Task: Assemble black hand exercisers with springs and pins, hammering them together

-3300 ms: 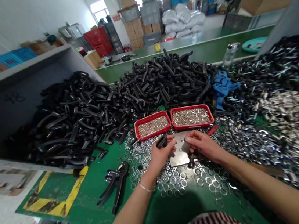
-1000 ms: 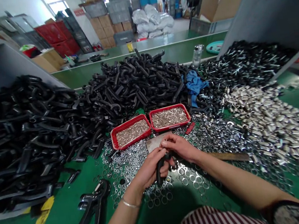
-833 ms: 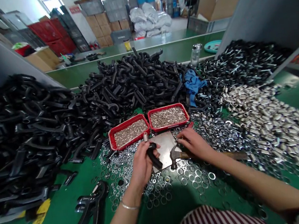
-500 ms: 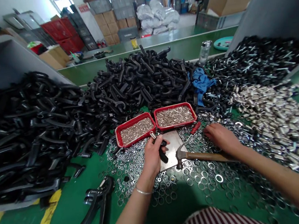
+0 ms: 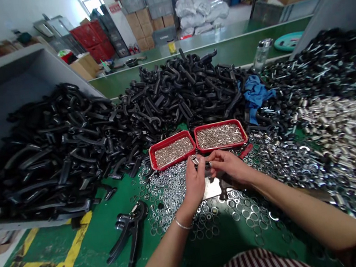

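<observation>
Boxes [image 5: 140,28] and sacks [image 5: 199,13] stand in the room beyond the green bench [image 5: 92,256] in the head view, a black heap [image 5: 178,89] across its middle. Above the plate [image 5: 212,188], just before two red trays [image 5: 223,147], the left hand [image 5: 194,182] has its fingers curled tight around a black part [image 5: 206,165] with a silver end; the right hand [image 5: 232,168] has thumb and fingertips drawn together at its side, whether gripping it I cannot tell.

Daylight from washed-out far windows [image 5: 92,4]; soft shadow on green bench [image 5: 227,238]; edges stretched.
</observation>
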Motion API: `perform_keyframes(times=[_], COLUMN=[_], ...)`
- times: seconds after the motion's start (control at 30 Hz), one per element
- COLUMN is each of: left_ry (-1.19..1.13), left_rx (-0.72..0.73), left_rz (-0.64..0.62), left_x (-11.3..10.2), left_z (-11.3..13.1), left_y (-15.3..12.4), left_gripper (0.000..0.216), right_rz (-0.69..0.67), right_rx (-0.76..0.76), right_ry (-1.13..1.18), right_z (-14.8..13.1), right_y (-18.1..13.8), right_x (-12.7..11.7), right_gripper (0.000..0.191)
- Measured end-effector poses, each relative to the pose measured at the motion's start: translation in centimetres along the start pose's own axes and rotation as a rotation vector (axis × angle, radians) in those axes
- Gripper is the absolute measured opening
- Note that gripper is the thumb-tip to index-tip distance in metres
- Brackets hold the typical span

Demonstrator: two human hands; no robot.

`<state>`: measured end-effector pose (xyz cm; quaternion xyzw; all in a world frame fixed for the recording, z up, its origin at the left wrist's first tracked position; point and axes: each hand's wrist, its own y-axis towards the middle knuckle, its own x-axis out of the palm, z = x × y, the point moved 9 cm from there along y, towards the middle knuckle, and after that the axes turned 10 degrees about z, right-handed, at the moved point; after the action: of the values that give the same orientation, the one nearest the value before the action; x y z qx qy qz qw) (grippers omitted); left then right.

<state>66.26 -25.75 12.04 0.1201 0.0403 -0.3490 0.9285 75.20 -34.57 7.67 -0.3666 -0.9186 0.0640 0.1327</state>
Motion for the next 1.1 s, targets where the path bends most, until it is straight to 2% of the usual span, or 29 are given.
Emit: perform_keyframes(times=[0.23,0.37,0.47,0.57,0.63,0.7,0.77,0.83,0.9,0.93,1.0,1.07,1.1], left_ry=[0.105,0.137,0.107,0.094,0.139,0.163,0.125,0.061,0.009,-0.005,-0.012,-0.037,-0.079], left_rx=[0.052,0.062,0.121,0.233,0.255,0.203,0.117,0.043,-0.010,-0.028,-0.050,-0.065,-0.083], left_rz=[0.014,0.028,-0.009,-0.072,-0.102,-0.124,-0.071,0.078,0.226,0.254,0.221,0.163,0.162], left_x=[-0.2,-0.1,0.0,0.0,-0.3,-0.6,-1.6,-3.5,-5.2,-5.5,-5.2,-4.8,-4.9], left_z=[-0.1,-0.2,0.7,1.9,1.8,1.0,0.2,-0.3,-0.5,-0.5,-0.6,-0.8,-1.0], left_y=[-0.1,-0.1,-0.5,-0.9,-0.7,0.0,1.0,2.0,2.4,2.5,2.5,2.4,2.3], left_gripper=[0.021,0.020,0.020,0.019,0.019,0.024,0.031,0.038,0.043,0.044,0.043,0.040,0.039], right_rz=[-0.088,-0.121,-0.143,-0.246,-0.304,-0.290,-0.183,-0.084,-0.122,-0.198,-0.298,-0.301,-0.258], right_rx=[0.087,0.086,0.111,0.192,0.196,0.094,-0.146,-0.416,-0.594,-0.656,-0.715,-0.734,-0.735], right_ry=[0.121,0.074,0.081,0.165,0.114,-0.141,-0.570,-0.996,-1.246,-1.282,-1.242,-1.115,-1.054], right_z=[0.7,0.2,0.2,0.3,0.2,0.0,-0.8,-1.3,-0.3,0.5,1.7,1.3,0.5], right_y=[-1.1,-1.8,-2.3,-2.9,-3.0,-2.5,-2.0,-2.4,-3.8,-4.7,-5.8,-6.1,-6.1], right_x=[0.1,-0.2,0.1,1.4,1.8,1.5,0.9,1.8,4.5,6.2,8.6,8.6,7.3], right_gripper=[0.022,0.026,0.024,0.026,0.028,0.027,0.022,0.018,0.016,0.018,0.024,0.029,0.030])
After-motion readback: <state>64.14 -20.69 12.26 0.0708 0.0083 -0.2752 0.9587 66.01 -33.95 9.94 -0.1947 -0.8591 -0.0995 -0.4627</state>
